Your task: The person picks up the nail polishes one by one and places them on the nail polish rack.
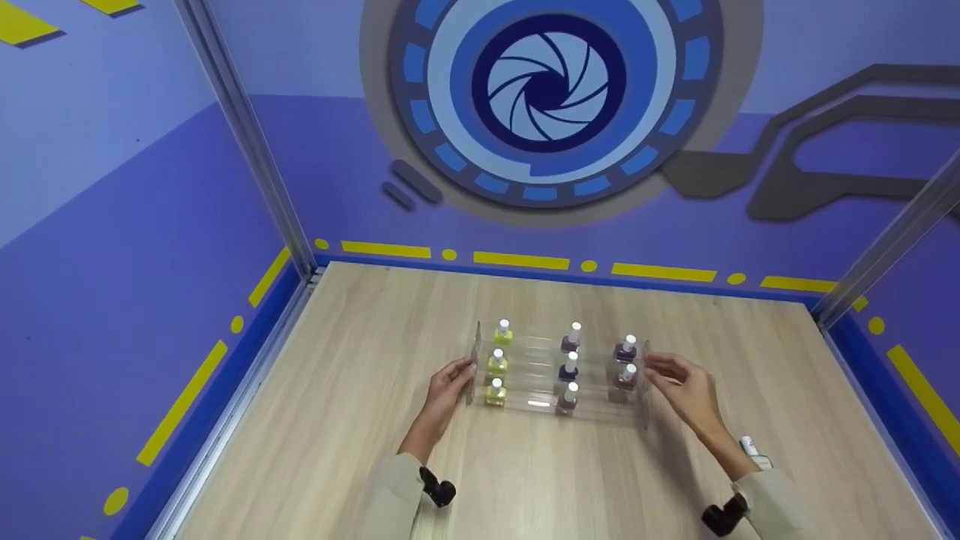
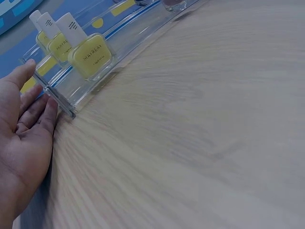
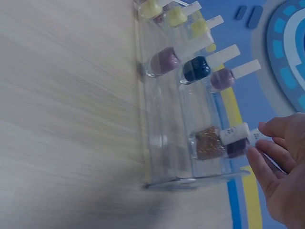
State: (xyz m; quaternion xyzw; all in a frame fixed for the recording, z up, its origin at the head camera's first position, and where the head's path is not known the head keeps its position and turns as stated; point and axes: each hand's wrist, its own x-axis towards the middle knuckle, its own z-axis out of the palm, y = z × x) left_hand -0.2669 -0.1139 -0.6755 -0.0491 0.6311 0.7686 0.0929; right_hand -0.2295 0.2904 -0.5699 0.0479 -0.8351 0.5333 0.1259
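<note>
A clear tiered nail polish rack (image 1: 532, 369) stands on the table between both hands. My left hand (image 1: 448, 385) grips its left side panel (image 2: 59, 101), thumb at the edge, fingers along the outside. My right hand (image 1: 684, 386) pinches the right side panel (image 3: 195, 182) near its back, fingertips close to a white cap. Yellow nail polish bottles (image 2: 93, 56) fill the left column. The middle column has a mauve bottle (image 3: 164, 61) in front, a dark blue one (image 3: 196, 69) behind it and another mauve one at the back. On the right are a brown glitter bottle (image 3: 208, 143) and a dark purple one (image 1: 625, 350).
A loose nail polish bottle (image 1: 752, 451) with a white cap is by the right forearm, partly hidden by the sleeve. The wooden table (image 1: 315, 442) is bounded by blue-purple printed walls (image 1: 315, 165) with metal corner posts (image 1: 247, 135).
</note>
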